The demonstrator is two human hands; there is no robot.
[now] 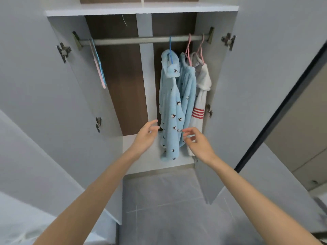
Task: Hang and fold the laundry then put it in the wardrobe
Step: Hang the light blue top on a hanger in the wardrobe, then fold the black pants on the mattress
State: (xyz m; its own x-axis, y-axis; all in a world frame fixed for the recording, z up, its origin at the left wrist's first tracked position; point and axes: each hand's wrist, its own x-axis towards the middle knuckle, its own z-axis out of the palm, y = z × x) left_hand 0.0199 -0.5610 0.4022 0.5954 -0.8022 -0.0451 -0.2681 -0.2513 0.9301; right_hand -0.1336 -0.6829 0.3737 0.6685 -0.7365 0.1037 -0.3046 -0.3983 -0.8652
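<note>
Nearest underfoot, floor (168,209): grey tiles with pale joints run up to the base of the wardrobe.
Left hand (145,137): it reaches forward on a bare forearm, fingers loosely spread and slightly curved, holding nothing. It hovers just left of the front blue garment's lower part.
Right hand (200,145): it reaches in from the right, fingers spread and relaxed, gripping nothing. Its fingertips lie at the right edge of the same garment; whether they touch the cloth cannot be told.
Doors: the left door (35,85) and right door (256,85) both stand wide open, with metal hinges (63,51) on their inner faces.
Wardrobe (141,156): white bottom board, dark brown back panel with a white strip down the middle.
Front blue garment (170,112): light blue fleece with small dark bird prints hangs on a blue hanger (170,48) just right of the strip, its hem low between the two hands.
Second blue garment (188,89): same fabric, on a pink hanger (189,50), just behind and right of the first, touching it.
White garment (201,96): red stripes low down, farthest right, on another pink hanger (200,48).
Rail (132,40): grey metal; the three hangers hook over its right part.
Spare hangers (99,68): one blue and one pink, both bare, at the rail's left end.
Top shelf (141,8): white board above the rail.
</note>
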